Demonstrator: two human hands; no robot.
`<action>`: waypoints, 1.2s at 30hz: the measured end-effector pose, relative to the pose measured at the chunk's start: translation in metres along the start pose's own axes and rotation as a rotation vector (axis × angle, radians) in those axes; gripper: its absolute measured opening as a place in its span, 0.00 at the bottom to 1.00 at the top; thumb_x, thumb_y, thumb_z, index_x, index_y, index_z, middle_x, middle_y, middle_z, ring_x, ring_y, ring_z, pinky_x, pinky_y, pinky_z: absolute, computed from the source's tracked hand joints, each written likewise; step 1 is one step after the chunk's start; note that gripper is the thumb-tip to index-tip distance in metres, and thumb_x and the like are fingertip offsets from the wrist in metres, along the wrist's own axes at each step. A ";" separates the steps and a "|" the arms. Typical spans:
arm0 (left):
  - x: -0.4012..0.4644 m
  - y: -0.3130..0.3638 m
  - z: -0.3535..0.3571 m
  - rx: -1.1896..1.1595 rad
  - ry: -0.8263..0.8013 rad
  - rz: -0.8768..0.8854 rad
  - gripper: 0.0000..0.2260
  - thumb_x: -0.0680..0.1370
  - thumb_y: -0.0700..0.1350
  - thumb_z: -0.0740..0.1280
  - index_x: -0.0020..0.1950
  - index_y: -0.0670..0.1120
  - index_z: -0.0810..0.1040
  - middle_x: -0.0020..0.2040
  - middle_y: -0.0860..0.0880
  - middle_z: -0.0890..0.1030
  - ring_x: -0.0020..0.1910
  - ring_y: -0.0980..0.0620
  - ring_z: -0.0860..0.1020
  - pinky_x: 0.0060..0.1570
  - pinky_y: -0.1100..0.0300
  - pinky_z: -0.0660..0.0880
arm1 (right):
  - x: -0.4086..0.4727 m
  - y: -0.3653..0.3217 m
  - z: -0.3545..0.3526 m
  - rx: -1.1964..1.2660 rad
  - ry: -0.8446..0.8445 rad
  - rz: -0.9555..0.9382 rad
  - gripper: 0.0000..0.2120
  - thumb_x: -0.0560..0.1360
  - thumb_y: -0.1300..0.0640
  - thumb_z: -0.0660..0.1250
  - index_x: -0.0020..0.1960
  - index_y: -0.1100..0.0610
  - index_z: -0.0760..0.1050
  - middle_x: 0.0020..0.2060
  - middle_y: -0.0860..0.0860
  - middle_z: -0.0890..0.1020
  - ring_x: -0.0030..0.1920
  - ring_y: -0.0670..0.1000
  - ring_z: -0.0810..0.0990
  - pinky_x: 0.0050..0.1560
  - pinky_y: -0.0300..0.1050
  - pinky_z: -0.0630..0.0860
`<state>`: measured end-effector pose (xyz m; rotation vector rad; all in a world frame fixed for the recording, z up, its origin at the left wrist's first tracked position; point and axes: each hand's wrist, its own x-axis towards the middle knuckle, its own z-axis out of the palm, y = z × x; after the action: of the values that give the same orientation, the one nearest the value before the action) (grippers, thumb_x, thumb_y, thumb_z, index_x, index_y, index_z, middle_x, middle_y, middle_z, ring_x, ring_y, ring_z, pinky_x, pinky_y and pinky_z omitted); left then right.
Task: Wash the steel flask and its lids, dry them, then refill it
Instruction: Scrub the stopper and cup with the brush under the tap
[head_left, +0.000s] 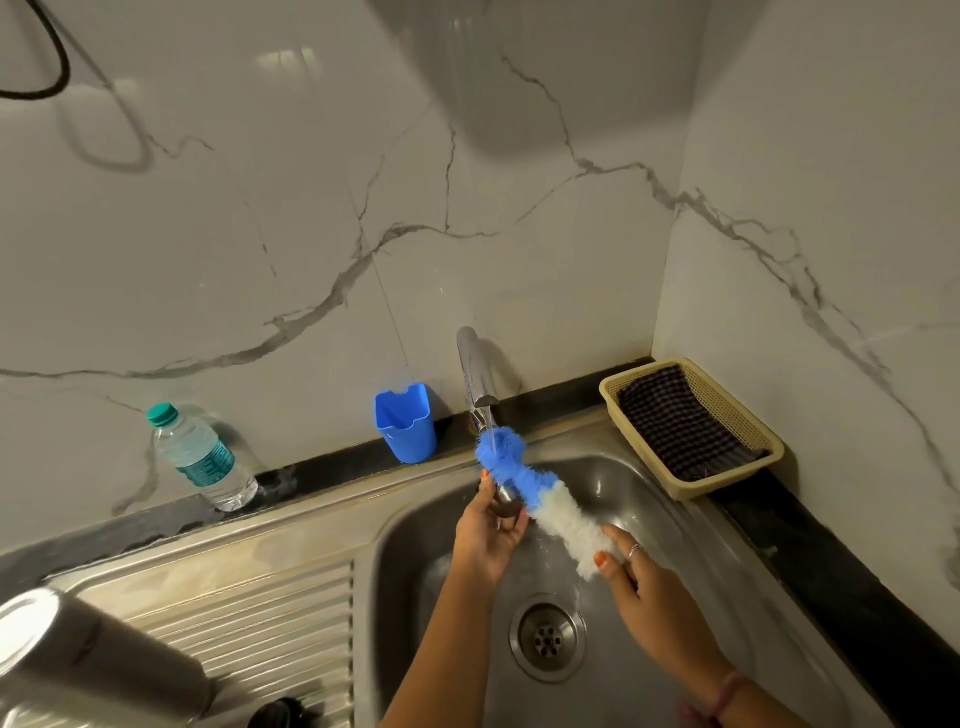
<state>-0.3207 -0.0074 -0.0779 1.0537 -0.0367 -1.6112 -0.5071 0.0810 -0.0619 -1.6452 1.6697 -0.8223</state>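
Note:
A bottle brush (545, 501) with blue and white bristles is held over the sink basin (654, 499) under running water from the tap (475, 369). My left hand (488, 530) grips its blue end, thumb against the bristles, and a small dark shape in that grasp is unclear. My right hand (639, 577) pinches the white end between thumb and fingers. The steel flask (78, 660) lies on its side on the ribbed drainboard (280, 613) at the lower left. A dark round lid (275, 714) shows at the bottom edge.
A blue plastic cup (406, 428) stands behind the sink left of the tap. A plastic water bottle (200, 457) with a green cap stands on the counter. A beige basket (748, 467) holding a dark checked cloth (675, 421) sits in the right corner. The drain (546, 638) lies below my hands.

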 end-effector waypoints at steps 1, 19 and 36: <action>0.000 -0.001 -0.001 -0.004 -0.012 -0.007 0.20 0.79 0.48 0.69 0.68 0.40 0.75 0.63 0.38 0.79 0.55 0.42 0.82 0.43 0.52 0.81 | 0.002 0.000 -0.001 0.017 0.007 0.031 0.20 0.79 0.49 0.60 0.70 0.49 0.68 0.25 0.38 0.74 0.30 0.39 0.76 0.32 0.33 0.71; 0.001 -0.007 0.008 -0.099 -0.099 0.009 0.23 0.80 0.55 0.65 0.66 0.39 0.75 0.57 0.36 0.82 0.58 0.39 0.80 0.64 0.42 0.74 | -0.011 -0.004 0.003 0.133 0.009 0.081 0.20 0.79 0.52 0.61 0.70 0.53 0.68 0.23 0.37 0.75 0.27 0.37 0.74 0.30 0.32 0.69; 0.002 -0.008 0.009 -0.094 -0.025 0.028 0.21 0.78 0.54 0.69 0.64 0.41 0.77 0.56 0.38 0.83 0.59 0.40 0.80 0.66 0.45 0.73 | -0.018 0.005 0.002 0.052 0.035 0.012 0.19 0.78 0.52 0.63 0.68 0.53 0.71 0.23 0.33 0.73 0.28 0.34 0.73 0.29 0.27 0.67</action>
<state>-0.3324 -0.0108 -0.0778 0.9573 0.0078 -1.5853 -0.5087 0.0991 -0.0664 -1.5924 1.6667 -0.8864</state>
